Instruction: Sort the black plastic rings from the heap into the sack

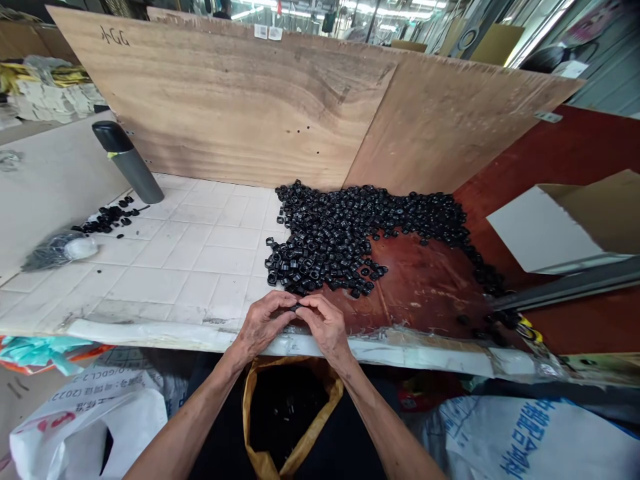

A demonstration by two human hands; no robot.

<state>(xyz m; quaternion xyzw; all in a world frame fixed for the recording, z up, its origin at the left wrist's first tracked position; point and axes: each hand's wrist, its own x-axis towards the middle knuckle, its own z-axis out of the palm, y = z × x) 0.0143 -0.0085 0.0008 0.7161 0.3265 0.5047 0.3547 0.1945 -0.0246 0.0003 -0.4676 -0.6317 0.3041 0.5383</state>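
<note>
My left hand (264, 321) and my right hand (324, 324) meet at the table's front edge, thumbs and forefingers pinched on one small black part (295, 307) between them. The fingers cover most of that part. Just beyond my hands lies a large heap of small black ring-like parts (325, 250), spread over white tiles and a reddish-brown board. Below my hands, an open yellow-rimmed bag (250, 413) hangs at my lap, with dark contents that are hard to make out.
A grey bottle with a black cap (134, 172) stands at the left, near a plastic bag (55, 252) and scattered black pieces. A plywood panel (240, 107) closes the back. At the right are a white carton (543, 230) and a grey metal bar (570, 283).
</note>
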